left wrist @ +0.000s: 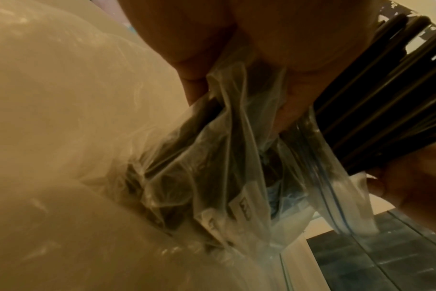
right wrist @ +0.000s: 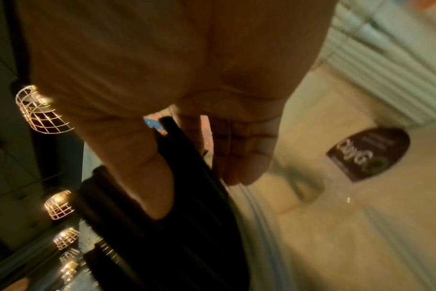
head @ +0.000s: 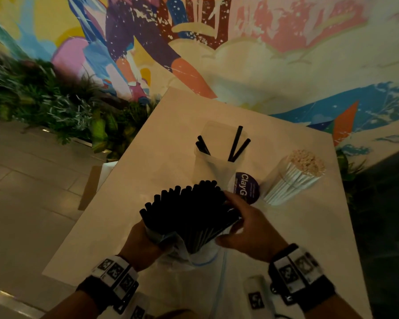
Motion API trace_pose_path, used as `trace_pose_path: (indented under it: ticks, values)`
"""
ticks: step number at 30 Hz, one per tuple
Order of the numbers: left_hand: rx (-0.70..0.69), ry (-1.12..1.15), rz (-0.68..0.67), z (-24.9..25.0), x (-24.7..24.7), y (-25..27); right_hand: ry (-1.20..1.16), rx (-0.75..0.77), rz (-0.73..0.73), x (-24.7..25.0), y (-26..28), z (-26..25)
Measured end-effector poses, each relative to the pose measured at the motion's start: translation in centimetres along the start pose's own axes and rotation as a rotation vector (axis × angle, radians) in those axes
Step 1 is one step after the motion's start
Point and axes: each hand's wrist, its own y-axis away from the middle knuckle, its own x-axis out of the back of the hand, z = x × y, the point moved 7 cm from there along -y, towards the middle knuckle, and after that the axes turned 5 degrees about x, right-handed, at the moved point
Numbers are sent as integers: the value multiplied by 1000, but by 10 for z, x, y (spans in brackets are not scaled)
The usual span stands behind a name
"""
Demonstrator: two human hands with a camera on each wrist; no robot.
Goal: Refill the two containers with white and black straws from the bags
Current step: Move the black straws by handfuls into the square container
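A purple sticker [head: 247, 188] on the worktop [head: 134, 180] reads "ClayG". The left hand [head: 141, 242] grips the clear bag [head: 182, 254] and the bundle of black straws [head: 187, 210] inside it. The right hand [head: 247, 229] curls round the bundle's right side. Beyond stand a clear container [head: 219, 155] with four black straws and, right of it, a container of white straws [head: 295, 176].

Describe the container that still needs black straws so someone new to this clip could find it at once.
On the white table, look past the hands toward the far edge. Two clear containers stand there side by side; the clear container on the left is the one. It holds only a few loose black straws, while its neighbour is packed tight with white straws.
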Motion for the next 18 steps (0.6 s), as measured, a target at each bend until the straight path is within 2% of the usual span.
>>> trace_pose_path:
  ticks: [5, 9, 12, 14, 18]
  values:
    - [-42, 19, -141, 26, -11, 6, -18, 130, 169, -16, -2, -5]
    - [-59, 157, -287, 46, -19, 14, 108, 169, 169, -27, -4, 0]
    - [-76, 244, -203, 55, -18, 11, 182, 223, 219, -28, -4, -2]
    - [-118, 163, -111, 54, -14, 9, 196, 239, 252, -25, -4, -2]
    - [-153, 51, -46, 38, -11, 5, 177, 204, 281, -17, -4, 6]
